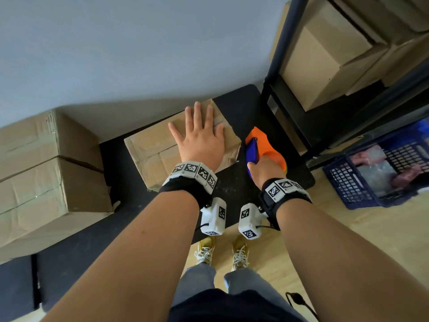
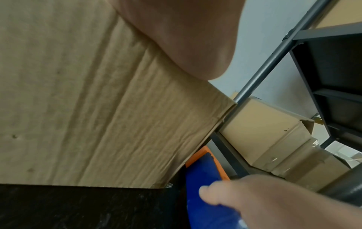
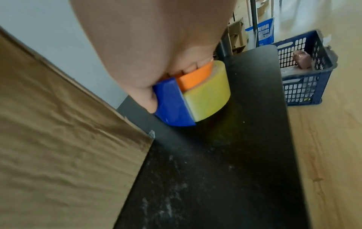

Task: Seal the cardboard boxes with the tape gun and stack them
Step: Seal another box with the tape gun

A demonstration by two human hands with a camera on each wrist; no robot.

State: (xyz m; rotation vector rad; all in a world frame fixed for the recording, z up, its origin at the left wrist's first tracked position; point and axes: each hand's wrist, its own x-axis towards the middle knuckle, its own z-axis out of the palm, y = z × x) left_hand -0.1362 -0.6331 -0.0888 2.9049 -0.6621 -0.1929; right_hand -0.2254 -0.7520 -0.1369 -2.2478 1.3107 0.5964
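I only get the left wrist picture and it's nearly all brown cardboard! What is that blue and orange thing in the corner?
Observer: A tape gun. The right wrist view shows its yellowish tape roll, which your view hides.
Operator: Who's holding it?
Observer: The right hand grips it beside the box, above the black bench.
Operator: And the other hand?
Observer: The left hand lies flat, fingers spread, on top of the cardboard box.
Operator: Any more boxes?
Observer: Yes, two stacked boxes stand to the left.
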